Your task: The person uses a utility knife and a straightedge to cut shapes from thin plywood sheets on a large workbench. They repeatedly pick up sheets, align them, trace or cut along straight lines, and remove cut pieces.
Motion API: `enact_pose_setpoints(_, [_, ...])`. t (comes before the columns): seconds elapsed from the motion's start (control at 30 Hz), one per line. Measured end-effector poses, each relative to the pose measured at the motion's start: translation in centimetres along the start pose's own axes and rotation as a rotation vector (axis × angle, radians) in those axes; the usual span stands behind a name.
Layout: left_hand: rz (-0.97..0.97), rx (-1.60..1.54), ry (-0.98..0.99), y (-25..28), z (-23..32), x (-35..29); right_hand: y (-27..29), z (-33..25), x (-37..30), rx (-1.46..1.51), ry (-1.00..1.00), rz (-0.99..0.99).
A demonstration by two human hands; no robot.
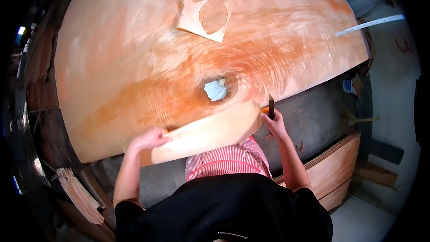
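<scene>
L hand (148, 139) is pinching L end of pale wood sheet (208, 130) at 6 o'clk; R hand (277, 125) is gripping dark tool (271, 106) by sheet's R end, sheet contact unclear. Orange-brown panel (121, 58) is spreading beyond, pale-blue patch (215, 91) showing near ctr. Stacked boards (333, 168) are standing at 4. Leaf-holed cutout (191, 17) is lying on panel at 12. Blue-white container (348, 86) is sitting at 3, label unreadable; red mark (403, 45) is showing on wall (389, 69).

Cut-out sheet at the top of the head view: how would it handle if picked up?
The sheet probably weighs little, since its edges look thin. Narrow strips around its two leaf-shaped openings might bend or tear easily.
</scene>
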State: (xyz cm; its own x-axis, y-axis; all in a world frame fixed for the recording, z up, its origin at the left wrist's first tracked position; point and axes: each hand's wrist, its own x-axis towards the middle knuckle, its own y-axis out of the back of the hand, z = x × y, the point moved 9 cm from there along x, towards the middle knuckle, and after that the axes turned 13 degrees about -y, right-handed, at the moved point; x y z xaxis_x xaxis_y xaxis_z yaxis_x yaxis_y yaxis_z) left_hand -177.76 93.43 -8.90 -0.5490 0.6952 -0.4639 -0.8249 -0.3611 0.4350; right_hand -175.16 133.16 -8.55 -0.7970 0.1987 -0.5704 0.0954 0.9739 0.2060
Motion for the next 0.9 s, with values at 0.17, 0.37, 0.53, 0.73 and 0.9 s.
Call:
enact_pose_setpoints(0.17, [0.535,0.415,-0.071,6.9,-0.6,4.9,-0.1,0.0,9.3,-0.028,0.071,0.276])
enact_pose_setpoints(0.37, [0.988,0.750,-0.164,8.4,3.0,8.7,-0.7,-1.0,14.7,-0.033,0.021,0.440])
enact_pose_setpoints(0.53, [0.874,0.618,-0.259,2.9,3.3,13.1,-1.4,-2.2,14.5,-0.051,0.095,0.443])
enact_pose_setpoints(0.73, [0.974,0.635,-0.085,2.8,0.7,13.2,-4.6,-3.5,11.6,-0.422,0.363,0.411])
enact_pose_setpoints(0.9, [1.005,0.640,0.004,3.2,-0.1,12.9,-7.8,-0.2,11.0,-0.574,0.273,0.176])
